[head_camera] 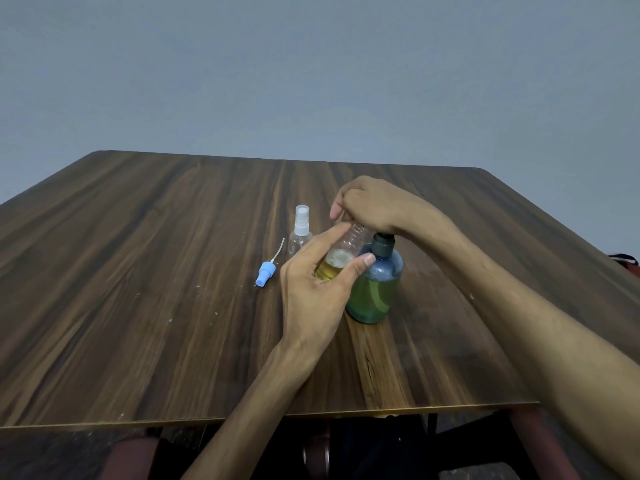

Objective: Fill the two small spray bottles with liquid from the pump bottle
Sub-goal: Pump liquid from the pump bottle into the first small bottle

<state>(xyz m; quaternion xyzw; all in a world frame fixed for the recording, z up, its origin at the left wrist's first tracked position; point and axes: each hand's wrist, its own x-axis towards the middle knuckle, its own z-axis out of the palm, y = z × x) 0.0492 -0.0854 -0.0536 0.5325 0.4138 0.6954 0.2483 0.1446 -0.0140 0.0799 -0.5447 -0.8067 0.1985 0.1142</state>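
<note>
Fingers and thumb of the left hand curl round a small clear spray bottle, thumb tip on its right flank and forefinger along its left side, holding it tilted so its open neck leans toward one o'clock, up under the right hand. This bottle has no spray head on. Its lower part holds yellow liquid with a cap of pale foam on top; the upper part is clear.

At the bottle's mouth the right hand is bunched over the top of the pump bottle, fingers curled downward and close together; the pump head itself is hidden beneath the hand, so how they sit on it cannot be told. Only the dark grey collar shows below the wrist. The pump bottle stands upright on the wooden table, a bluish translucent body, filled to well above the middle with green-yellow liquid.

At ten o'clock from the held bottle stands a second spray bottle, upright, clear, with its white spray head on; no liquid shows in it. Further round at nine o'clock a blue spray head lies on its side, its thin dip tube pointing away toward one o'clock.
</note>
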